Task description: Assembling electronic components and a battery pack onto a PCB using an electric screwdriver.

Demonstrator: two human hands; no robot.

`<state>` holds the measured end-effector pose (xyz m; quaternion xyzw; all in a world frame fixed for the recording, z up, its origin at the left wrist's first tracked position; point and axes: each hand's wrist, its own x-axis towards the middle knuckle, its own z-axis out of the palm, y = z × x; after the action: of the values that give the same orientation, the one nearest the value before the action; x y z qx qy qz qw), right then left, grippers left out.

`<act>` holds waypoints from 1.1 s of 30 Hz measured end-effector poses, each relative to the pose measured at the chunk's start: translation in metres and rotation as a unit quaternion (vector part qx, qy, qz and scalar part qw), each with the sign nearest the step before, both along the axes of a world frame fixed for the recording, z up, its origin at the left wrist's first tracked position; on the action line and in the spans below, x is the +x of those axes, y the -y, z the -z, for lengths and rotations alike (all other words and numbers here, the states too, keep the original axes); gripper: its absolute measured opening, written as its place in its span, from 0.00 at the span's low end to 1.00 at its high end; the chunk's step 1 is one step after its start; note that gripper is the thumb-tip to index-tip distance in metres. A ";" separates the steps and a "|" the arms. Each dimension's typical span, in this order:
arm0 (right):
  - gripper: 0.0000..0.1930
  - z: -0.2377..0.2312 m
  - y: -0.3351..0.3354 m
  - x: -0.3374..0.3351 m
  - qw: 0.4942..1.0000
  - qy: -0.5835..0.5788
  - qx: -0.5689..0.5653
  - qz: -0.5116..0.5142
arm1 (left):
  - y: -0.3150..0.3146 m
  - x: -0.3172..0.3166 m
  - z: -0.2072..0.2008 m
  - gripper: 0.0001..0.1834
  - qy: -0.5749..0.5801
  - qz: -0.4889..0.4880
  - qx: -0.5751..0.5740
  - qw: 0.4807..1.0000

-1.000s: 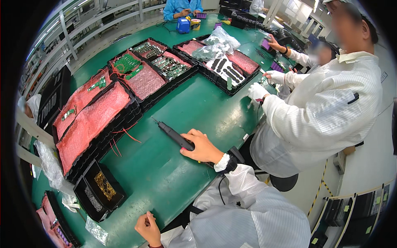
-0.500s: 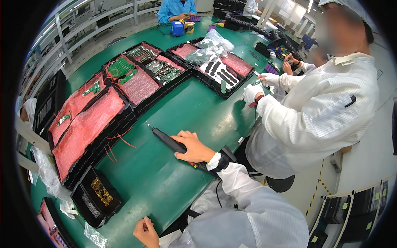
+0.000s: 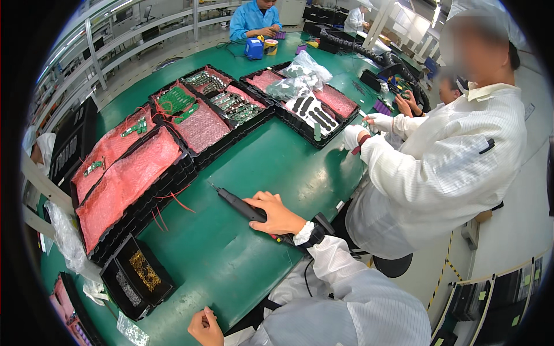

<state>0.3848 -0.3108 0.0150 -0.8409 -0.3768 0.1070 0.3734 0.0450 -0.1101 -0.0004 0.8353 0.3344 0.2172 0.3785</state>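
Note:
My right hand (image 3: 278, 213) is wrapped round a black electric screwdriver (image 3: 241, 205), which lies low over the green table with its bit (image 3: 213, 187) pointing away to the far left. No workpiece touches the bit. My left hand (image 3: 205, 327) rests by the table's near edge, its fingers curled in, with nothing seen in them. Nearest to it is a black two-part bin (image 3: 164, 288), holding gold-coloured small parts (image 3: 144, 271) on one side and silver ones (image 3: 127, 288) on the other.
Black trays with pink bubble wrap (image 3: 130, 176) and green circuit boards (image 3: 175, 101) line the far left. Another tray holds a white sheet with black strips (image 3: 314, 112) and plastic bags (image 3: 306, 69). A co-worker in white (image 3: 438, 155) stands close on the right, hands over the table.
The whole view has shifted slightly, so the table and trays sit lower and farther right. My right hand keeps its grip on the electric screwdriver; my left hand stays curled.

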 end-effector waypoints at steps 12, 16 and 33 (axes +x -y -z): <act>0.36 -0.002 0.000 -0.004 1.000 -0.011 -0.016 0.009 | -0.002 -0.002 -0.019 0.10 -0.041 0.038 0.026 0.998; 0.37 -0.003 0.000 -0.001 1.000 0.011 -0.006 -0.005 | -0.003 -0.001 0.001 0.16 0.004 0.014 0.001 1.000; 0.35 0.002 -0.001 -0.002 1.000 0.015 0.008 0.012 | -0.001 -0.003 -0.009 0.12 -0.003 0.020 0.016 1.000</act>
<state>0.3827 -0.3101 0.0133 -0.8440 -0.3728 0.0870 0.3756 0.0423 -0.1092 0.0089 0.8482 0.3154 0.2124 0.3687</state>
